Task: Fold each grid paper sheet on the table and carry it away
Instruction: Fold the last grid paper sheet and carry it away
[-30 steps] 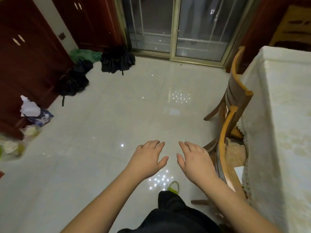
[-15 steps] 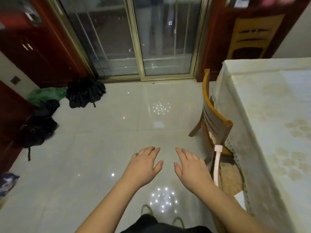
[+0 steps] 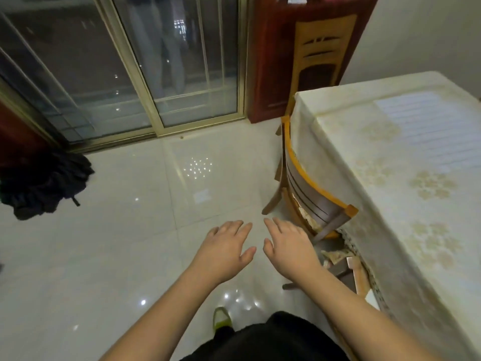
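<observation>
A pale lined paper sheet (image 3: 426,131) lies flat on the far part of the table (image 3: 390,204), which is covered with a cream flower-patterned cloth at the right. My left hand (image 3: 223,248) and my right hand (image 3: 289,246) are held out side by side above the tiled floor, palms down, fingers relaxed, holding nothing. Both hands are left of the table, short of its edge.
A wooden chair (image 3: 309,196) is pushed in at the table's left side, just right of my right hand. Another chair (image 3: 322,50) stands against a red cabinet behind. Glass sliding doors (image 3: 156,69) are ahead. Dark bags (image 3: 44,183) lie on the floor at left.
The view has swung right and up, so more of the table and the paper sheet shows. Both hands stay open and side by side.
</observation>
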Tool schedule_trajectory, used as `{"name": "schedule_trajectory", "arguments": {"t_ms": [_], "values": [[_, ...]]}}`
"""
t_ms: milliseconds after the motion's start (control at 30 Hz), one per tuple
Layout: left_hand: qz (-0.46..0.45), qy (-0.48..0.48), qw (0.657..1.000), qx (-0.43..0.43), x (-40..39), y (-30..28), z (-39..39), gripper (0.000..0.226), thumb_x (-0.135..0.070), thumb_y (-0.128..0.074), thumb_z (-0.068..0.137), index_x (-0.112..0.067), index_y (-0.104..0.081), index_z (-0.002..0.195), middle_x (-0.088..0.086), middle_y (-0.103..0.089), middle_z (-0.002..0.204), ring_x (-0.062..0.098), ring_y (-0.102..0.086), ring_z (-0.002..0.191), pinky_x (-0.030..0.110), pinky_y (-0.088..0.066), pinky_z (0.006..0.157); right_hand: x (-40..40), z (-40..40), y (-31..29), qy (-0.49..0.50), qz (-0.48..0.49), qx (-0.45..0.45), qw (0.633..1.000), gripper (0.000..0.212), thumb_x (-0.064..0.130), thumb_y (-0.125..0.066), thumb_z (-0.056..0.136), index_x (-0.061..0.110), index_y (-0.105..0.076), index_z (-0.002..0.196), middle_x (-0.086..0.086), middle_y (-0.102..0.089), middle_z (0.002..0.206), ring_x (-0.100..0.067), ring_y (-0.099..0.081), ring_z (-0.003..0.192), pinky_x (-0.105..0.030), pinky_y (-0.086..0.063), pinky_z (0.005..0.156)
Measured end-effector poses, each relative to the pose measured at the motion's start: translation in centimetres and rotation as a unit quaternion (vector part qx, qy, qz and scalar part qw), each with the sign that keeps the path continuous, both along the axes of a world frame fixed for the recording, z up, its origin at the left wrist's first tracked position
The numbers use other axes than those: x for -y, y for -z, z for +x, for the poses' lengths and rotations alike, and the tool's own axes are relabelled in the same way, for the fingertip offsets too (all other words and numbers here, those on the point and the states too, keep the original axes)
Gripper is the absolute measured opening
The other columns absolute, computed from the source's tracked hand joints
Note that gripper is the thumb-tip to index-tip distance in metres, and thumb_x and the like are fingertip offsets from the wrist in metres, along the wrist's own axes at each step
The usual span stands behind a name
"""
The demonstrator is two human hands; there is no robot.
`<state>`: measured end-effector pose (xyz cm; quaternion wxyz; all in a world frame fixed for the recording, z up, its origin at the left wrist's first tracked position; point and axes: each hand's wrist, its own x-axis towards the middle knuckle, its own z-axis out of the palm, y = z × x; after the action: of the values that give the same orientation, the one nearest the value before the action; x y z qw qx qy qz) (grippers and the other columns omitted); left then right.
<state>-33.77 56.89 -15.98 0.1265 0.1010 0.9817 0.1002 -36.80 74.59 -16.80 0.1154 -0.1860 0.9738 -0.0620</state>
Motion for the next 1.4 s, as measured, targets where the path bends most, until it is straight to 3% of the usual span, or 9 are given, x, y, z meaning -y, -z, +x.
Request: {"name": "schedule_trajectory", "arguments": {"t_ms": [233, 367, 533, 700, 1067, 1400], "values": [[-0.007, 0.112, 0.994, 0.008, -0.4, -0.1, -8.5, 0.065, -0.057, -0.03, 0.096, -0.027, -0.017, 0.152, -0.001, -0.023, 0.159, 0.019, -0.02, 0.144, 0.043, -0.023, 0.115, -1.3, -4.7, -2.0, 0.078, 0.007, -0.033, 0.996, 0.054, 0.04, -0.036, 0.097, 0.02, -0.033, 0.147, -0.004, -0.04, 0.148, -0.02, -0.034, 0.138, -0.034, -0.025, 0.112], [0.019, 0.146, 0.989, -0.033, -2.8, -0.8, -14.4, 0.057, -0.05, -0.036, 0.097, -0.026, -0.028, 0.148, -0.002, -0.031, 0.154, 0.017, -0.028, 0.14, 0.038, -0.027, 0.11, -3.5, -8.7, -2.2, 0.124, 0.008, -0.026, 0.992, 0.056, 0.042, -0.036, 0.096, 0.021, -0.032, 0.148, -0.003, -0.036, 0.152, -0.021, -0.032, 0.139, -0.037, -0.026, 0.114], [0.006, 0.19, 0.98, -0.059, -6.2, -1.3, -22.1, 0.055, -0.049, -0.037, 0.097, -0.027, -0.031, 0.147, -0.004, -0.034, 0.152, 0.016, -0.031, 0.139, 0.034, -0.027, 0.11, -6.3, -14.3, -1.7, 0.194, -0.01, -0.059, 0.979, 0.051, 0.038, -0.043, 0.094, 0.018, -0.044, 0.14, -0.006, -0.049, 0.143, -0.024, -0.046, 0.13, -0.038, -0.033, 0.108], [-0.012, 0.246, 0.967, -0.068, -9.7, -1.8, -28.8, 0.051, -0.044, -0.038, 0.098, -0.028, -0.032, 0.147, -0.004, -0.034, 0.152, 0.017, -0.032, 0.139, 0.035, -0.027, 0.109, -8.6, -19.8, -1.1, 0.22, -0.02, -0.047, 0.974, 0.049, 0.038, -0.04, 0.094, 0.018, -0.046, 0.138, -0.005, -0.051, 0.139, -0.025, -0.048, 0.126, -0.038, -0.034, 0.106], [-0.012, 0.339, 0.94, -0.044, -17.4, -1.1, -39.1, 0.053, -0.043, -0.039, 0.098, -0.024, -0.033, 0.147, -0.002, -0.038, 0.15, 0.016, -0.034, 0.137, 0.036, -0.027, 0.111, -14.4, -26.4, -0.1, 0.302, -0.008, 0.0, 0.953, 0.056, 0.044, -0.028, 0.098, 0.022, -0.028, 0.149, -0.001, -0.037, 0.151, -0.02, -0.037, 0.136, -0.037, -0.027, 0.112], [0.018, 0.483, 0.875, -0.036, -22.7, 0.5, -51.9, 0.055, -0.042, -0.035, 0.099, -0.023, -0.027, 0.15, 0.004, -0.031, 0.156, 0.021, -0.029, 0.141, 0.042, -0.027, 0.114, -16.2, -34.2, 0.8, 0.476, 0.003, -0.013, 0.879, 0.054, 0.04, -0.032, 0.098, 0.021, -0.03, 0.148, 0.0, -0.039, 0.15, -0.018, -0.036, 0.137, -0.036, -0.025, 0.112]]}}
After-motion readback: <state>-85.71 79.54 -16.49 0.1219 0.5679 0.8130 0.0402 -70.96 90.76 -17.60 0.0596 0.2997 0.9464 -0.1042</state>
